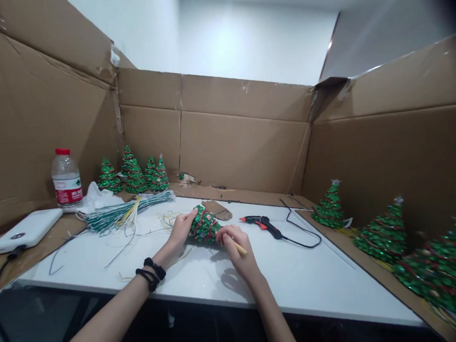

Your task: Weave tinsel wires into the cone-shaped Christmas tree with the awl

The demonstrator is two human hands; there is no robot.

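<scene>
My left hand (182, 230) is closed around one end of a small green Christmas tree (205, 225), which lies tilted on its side just over the white tabletop. Red garland and tiny ornaments cover the tree. In my right hand (239, 253) is a thin, light wooden stick (241, 249), pinched between thumb and fingers. Those fingertips meet the right end of the tree and hide the stick's front tip. Behind the tree lies a flat brown cardboard piece (218, 209). To the right rests a black hot glue gun (263, 225) with an orange nozzle and trigger.
Green and white wires (116, 216) lie bundled at left near a water bottle (66, 179) and a white power bank (27, 230). Finished-looking trees (135, 176) stand at back left, more trees (383, 233) along the right. Cardboard walls (245, 138) enclose the white table (298, 275).
</scene>
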